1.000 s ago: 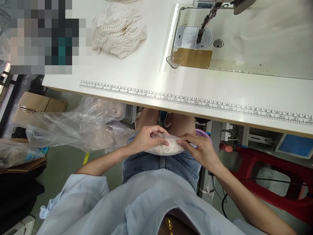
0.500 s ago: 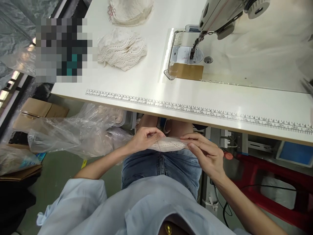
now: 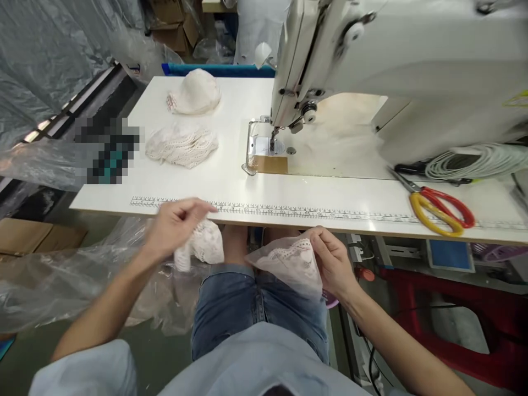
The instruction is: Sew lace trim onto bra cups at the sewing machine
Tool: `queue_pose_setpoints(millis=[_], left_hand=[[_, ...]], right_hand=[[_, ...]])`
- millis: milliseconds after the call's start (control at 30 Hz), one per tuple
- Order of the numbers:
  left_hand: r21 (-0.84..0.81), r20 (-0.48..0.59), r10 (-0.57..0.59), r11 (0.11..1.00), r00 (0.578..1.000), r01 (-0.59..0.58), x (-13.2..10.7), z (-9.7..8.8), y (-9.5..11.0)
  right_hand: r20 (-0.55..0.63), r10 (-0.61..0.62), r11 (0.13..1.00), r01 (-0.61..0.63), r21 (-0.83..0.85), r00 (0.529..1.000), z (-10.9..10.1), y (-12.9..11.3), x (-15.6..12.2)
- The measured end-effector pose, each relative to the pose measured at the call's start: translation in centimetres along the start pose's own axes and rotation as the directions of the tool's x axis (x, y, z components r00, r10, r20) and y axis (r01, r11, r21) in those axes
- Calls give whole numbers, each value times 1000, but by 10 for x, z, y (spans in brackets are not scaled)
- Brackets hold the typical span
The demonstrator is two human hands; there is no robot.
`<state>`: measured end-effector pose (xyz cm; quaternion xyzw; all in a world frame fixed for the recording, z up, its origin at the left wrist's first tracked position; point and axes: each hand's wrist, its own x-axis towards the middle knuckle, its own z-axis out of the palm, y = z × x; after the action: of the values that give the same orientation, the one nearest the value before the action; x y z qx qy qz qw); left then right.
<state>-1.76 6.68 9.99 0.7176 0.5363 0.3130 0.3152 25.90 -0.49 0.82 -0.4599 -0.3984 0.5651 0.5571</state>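
One white table [image 3: 235, 110] (ruler-printed) bears scissors [image 3: 419, 192]; boxes [image 3: 170, 36] stand beyond.

1. At left of center, a left hand [image 3: 175, 228] curls its fingers, white lace fabric [image 3: 208, 242] hanging beneath them above the lap.
2. Right of center, a right hand [image 3: 332, 261] pinches the edge of a sheer, lace-patterned piece [image 3: 289, 261], spread over denim shorts [image 3: 231, 308].
3. A white sewing machine [image 3: 396, 55] fills the upper right, its needle area near mid-frame on a white table [image 3: 198, 187] with a printed ruler [image 3: 289, 212] along its front edge.
4. Scissors [image 3: 417, 191] with red and yellow handles lie at right, near coiled pale cord [image 3: 487, 159].
5. At upper left, a lace pile [image 3: 183, 146] sits below a rounded cream bundle [image 3: 196, 93].
6. Clear plastic [image 3: 82, 280] spreads across the lower left.
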Motion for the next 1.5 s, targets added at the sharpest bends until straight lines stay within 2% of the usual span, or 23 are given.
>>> queue_pose_setpoints(millis=[67, 133, 167, 200, 233, 300, 333, 367, 400, 433, 467, 500, 533, 567, 667, 733, 800, 933, 1033, 1100, 1233, 1367, 1500], left_hand=[[99, -156, 135, 988, 978, -120, 26, -29, 14], [300, -265, 200, 947, 943, -117, 58, -58, 28], [399, -257, 214, 912, 943, -98, 74, -69, 33], [522, -258, 262, 848, 930, -94, 88, -77, 38], [672, -289, 345, 737, 893, -67, 98, -81, 43], [853, -251, 449, 522, 858, -23, 104, -73, 51], [870, -209, 485, 489, 849, -65, 99, -61, 54], [839, -159, 518, 519, 841, -161, 90, -45, 57], [731, -46, 518, 600, 854, -325, 77, -26, 60], [521, 119, 486, 712, 866, -471, 63, -5, 62], [268, 307, 437, 812, 845, -518, 49, 16, 63], [53, 450, 394, 884, 801, -464, 37, 36, 62], [-110, 546, 356, 928, 759, -356, 27, 52, 60], [-209, 599, 303, 953, 741, -220, 20, 66, 57], [-314, 705, 140, 941, 695, 129, 12, 87, 41], [-349, 741, 91, 899, 666, 266, 10, 90, 30], [-387, 752, 63, 848, 656, 362, 8, 91, 20], [-438, 737, 15, 771, 676, 461, 1, 93, 9], [-436, 754, -2, 747, 657, 502, -3, 94, 3], [-434, 762, 1, 743, 647, 510, -4, 94, 0], [-462, 779, 33, 705, 626, 537, -5, 93, -7], [-425, 816, -22, 656, 578, 624, -5, 92, -11], [-430, 824, -22, 626, 566, 651, -5, 92, -14]], right_hand=[[54, 44, 999, -44, -14, 998, -2, -12, 5], [96, 68, 997, -66, -30, 993, -5, -23, 11], [113, 69, 997, -66, -35, 991, -7, -27, 13], [124, 62, 997, -57, -42, 990, -8, -31, 16], [134, 48, 998, -42, -53, 990, -10, -34, 18], [148, 19, 996, -6, -93, 989, -12, -39, 23], [158, 11, 993, 8, -120, 987, -13, -41, 25], [175, 7, 989, 18, -144, 984, -13, -43, 27], [203, 8, 986, 25, -162, 979, -13, -44, 28], [236, 12, 984, 30, -173, 972, -13, -46, 30], [271, 12, 983, 38, -177, 963, -12, -47, 30], [303, 10, 983, 47, -179, 953, -12, -48, 31], [327, 6, 983, 55, -177, 945, -13, -49, 30], [342, 1, 983, 61, -172, 940, -14, -50, 30], [335, 18, 982, 46, -182, 942, -20, -50, 25], [307, 67, 977, 1, -214, 949, -25, -47, 22], [289, 137, 968, -66, -244, 947, -29, -42, 20], [373, 287, 948, -206, -241, 882, -27, -31, 20], [456, 372, 926, -285, -249, 808, -20, -25, 20], [490, 396, 917, -315, -242, 777, -17, -22, 21], [502, 406, 914, -342, -219, 764, -19, -17, 21], [504, 427, 904, -378, -201, 751, -22, -15, 22], [510, 465, 883, -419, -212, 724, -24, -12, 23]])
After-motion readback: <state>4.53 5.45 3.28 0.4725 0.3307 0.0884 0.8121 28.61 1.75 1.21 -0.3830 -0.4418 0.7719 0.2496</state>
